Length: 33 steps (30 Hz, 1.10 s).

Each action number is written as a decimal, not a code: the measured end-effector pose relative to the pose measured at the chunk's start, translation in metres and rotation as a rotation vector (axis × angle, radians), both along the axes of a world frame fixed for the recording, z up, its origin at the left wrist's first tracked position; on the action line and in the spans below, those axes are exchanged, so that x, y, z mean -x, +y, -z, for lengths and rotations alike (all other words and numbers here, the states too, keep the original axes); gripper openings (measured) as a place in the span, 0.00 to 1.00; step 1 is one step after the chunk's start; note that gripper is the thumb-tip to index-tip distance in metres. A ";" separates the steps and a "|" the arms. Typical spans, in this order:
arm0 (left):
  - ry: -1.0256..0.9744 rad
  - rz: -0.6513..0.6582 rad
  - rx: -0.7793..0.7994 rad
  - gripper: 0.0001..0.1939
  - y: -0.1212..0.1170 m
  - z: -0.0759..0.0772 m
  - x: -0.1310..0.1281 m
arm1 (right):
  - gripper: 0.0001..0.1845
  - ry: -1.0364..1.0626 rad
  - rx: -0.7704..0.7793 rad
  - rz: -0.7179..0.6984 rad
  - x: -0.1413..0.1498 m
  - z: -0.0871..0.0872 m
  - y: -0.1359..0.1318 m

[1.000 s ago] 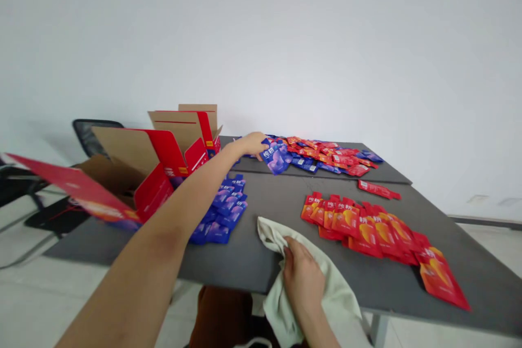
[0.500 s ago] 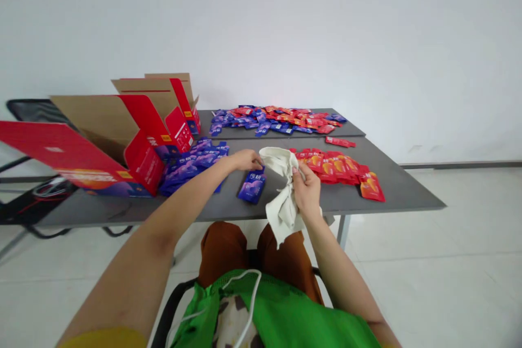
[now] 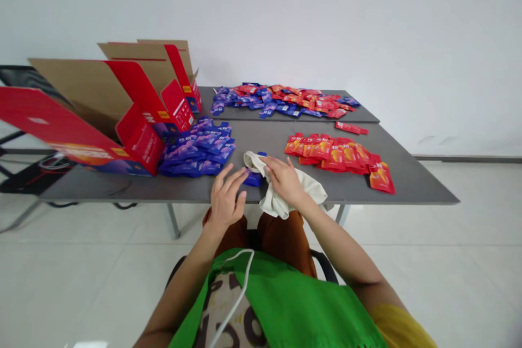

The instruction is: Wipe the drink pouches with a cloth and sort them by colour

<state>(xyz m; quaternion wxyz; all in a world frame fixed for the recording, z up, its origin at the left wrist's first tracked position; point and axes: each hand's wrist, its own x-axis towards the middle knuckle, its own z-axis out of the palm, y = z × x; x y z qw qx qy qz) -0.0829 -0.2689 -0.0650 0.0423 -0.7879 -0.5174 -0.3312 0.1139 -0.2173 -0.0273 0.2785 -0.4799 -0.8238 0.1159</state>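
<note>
A single blue-purple pouch [image 3: 254,180] lies on the grey table in front of me, partly hidden under a white cloth [image 3: 310,187]. My right hand [image 3: 286,180] holds the cloth bunched against the pouch, its fingers pointing left. The cloth's loose end hangs over the table's front edge. With fingers apart, my left hand [image 3: 226,198] is at the pouch's left side, fingertips close to its edge; whether they touch it I cannot tell. Left of that hand is a heap of similar blue pouches [image 3: 198,149]. Overlapping red pouches [image 3: 334,152] lie in a row to the right.
Open red cardboard boxes [image 3: 141,138] stand along the left side of the table [image 3: 261,133]. A mixed pile of blue and red pouches [image 3: 285,101] covers part of the far end. One red pouch [image 3: 350,128] lies apart at the right, before a white wall.
My right hand has lowered the cloth from the air onto the pouch. My left hand has let go of the pouch's top and drawn back toward me, fingers spreading. The view has tilted down.
</note>
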 end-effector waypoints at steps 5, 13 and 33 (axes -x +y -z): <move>-0.008 -0.096 0.074 0.19 0.000 0.015 -0.007 | 0.24 -0.208 0.022 -0.235 0.004 0.009 -0.016; 0.031 -0.265 0.059 0.19 -0.013 0.012 -0.035 | 0.23 -0.316 0.200 -0.174 0.019 -0.002 0.034; -0.041 -0.359 -0.077 0.10 -0.005 0.028 -0.041 | 0.16 -0.193 0.249 -0.286 0.023 0.008 0.034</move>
